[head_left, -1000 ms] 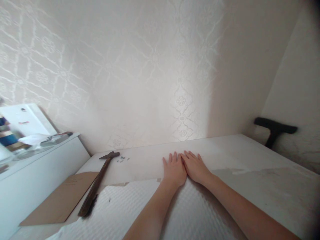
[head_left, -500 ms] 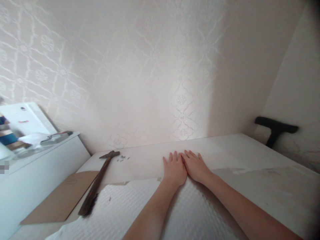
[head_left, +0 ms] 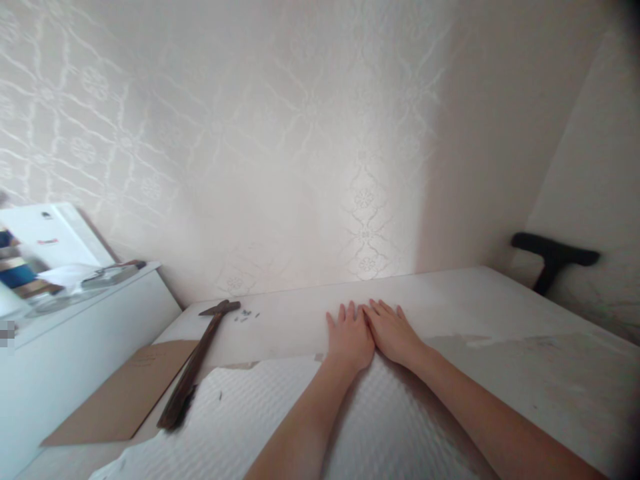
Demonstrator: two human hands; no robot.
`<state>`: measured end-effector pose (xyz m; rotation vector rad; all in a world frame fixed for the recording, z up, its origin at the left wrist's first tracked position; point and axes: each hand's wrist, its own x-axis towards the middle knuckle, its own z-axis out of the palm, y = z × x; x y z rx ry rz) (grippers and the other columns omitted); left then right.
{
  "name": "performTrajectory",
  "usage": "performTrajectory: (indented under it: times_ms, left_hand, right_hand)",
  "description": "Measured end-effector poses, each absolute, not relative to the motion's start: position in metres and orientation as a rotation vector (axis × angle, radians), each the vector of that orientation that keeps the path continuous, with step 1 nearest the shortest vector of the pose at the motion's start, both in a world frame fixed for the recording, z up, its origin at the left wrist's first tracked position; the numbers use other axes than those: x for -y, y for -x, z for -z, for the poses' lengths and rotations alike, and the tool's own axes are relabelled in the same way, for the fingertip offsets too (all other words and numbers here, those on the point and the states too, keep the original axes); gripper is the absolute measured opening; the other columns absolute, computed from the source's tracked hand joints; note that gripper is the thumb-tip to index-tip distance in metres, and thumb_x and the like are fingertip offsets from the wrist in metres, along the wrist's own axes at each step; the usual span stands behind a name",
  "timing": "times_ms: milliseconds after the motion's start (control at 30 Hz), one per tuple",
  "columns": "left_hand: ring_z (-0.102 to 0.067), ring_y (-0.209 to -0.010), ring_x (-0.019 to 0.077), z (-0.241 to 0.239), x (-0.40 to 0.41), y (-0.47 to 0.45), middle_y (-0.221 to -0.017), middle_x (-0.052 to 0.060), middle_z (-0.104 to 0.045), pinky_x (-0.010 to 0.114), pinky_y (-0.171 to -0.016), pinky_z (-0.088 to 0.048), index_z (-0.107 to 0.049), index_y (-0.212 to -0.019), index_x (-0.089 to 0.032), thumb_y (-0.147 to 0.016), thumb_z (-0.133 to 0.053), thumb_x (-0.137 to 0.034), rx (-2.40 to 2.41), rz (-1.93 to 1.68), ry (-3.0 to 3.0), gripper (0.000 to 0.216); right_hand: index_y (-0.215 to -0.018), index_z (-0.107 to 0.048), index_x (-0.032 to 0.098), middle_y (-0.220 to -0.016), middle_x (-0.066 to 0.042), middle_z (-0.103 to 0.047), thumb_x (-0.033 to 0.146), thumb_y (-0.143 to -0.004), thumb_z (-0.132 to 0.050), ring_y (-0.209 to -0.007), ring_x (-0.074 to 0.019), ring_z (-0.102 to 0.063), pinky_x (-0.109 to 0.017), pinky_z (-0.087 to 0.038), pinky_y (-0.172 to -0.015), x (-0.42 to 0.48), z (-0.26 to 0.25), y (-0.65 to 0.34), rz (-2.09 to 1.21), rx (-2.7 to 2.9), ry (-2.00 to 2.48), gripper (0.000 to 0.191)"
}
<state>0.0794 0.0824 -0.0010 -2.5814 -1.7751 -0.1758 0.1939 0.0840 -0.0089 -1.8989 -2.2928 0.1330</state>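
My left hand [head_left: 350, 339] lies palm down with its fingers spread, at the far edge of a white textured sheet [head_left: 260, 400] on the white tabletop [head_left: 295, 327]. Beside it, touching it, my right hand [head_left: 393, 331] also rests flat with fingers stretched out. Whatever is under the palms is hidden. To the left lies a hammer [head_left: 197, 363] with a dark wooden handle, its handle end by the sheet's left edge. Several small dark pieces, perhaps nails [head_left: 245, 315], are scattered next to the hammer head.
Partly under the hammer handle is a brown cardboard piece [head_left: 120, 393]. A white cabinet [head_left: 100, 327] stands at the left with a white box [head_left: 55, 233] and other items on top. A patterned wall [head_left: 280, 167] rises behind. At the right is a black T-shaped object [head_left: 553, 257].
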Motion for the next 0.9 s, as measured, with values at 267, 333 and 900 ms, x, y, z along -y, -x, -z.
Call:
performTrajectory:
  times_ms: [267, 333, 900]
  left_hand:
    - [-0.027, -0.14, 0.0309, 0.0014, -0.0821, -0.0794, -0.151, 0.011, -0.032, 0.061, -0.111, -0.021, -0.034, -0.145, -0.015, -0.092, -0.027, -0.029, 1.794, 0.219, 2.6, 0.055]
    - [-0.027, -0.14, 0.0311, 0.0007, -0.0819, -0.0794, -0.151, 0.012, -0.031, 0.062, -0.11, -0.021, -0.034, -0.145, -0.015, -0.092, -0.027, -0.029, 1.793, 0.222, 2.607, 0.055]
    - [-0.027, -0.14, 0.0313, 0.0, -0.0817, -0.0795, -0.151, 0.012, -0.031, 0.061, -0.111, -0.021, -0.035, -0.144, -0.014, -0.093, -0.026, -0.029, 1.799, 0.208, 2.604, 0.055]
  right_hand:
    - [-0.144, -0.038, 0.012, -0.151, -0.016, -0.029, 0.021, -0.096, -0.025, -0.138, -0.0306, -0.026, -0.057, -0.02, -0.109, -0.0841, 0.0085, -0.1934, -0.125, 2.291, 1.914, 0.05]
    - [-0.144, -0.037, 0.012, -0.151, -0.016, -0.029, 0.021, -0.095, -0.025, -0.138, -0.0306, -0.026, -0.057, -0.02, -0.109, -0.084, 0.0082, -0.1932, -0.128, 2.294, 1.919, 0.051]
    - [-0.144, -0.037, 0.012, -0.151, -0.016, -0.029, 0.02, -0.095, -0.026, -0.138, -0.0307, -0.026, -0.056, -0.022, -0.109, -0.0824, 0.0063, -0.1926, -0.117, 2.295, 1.915, 0.051]
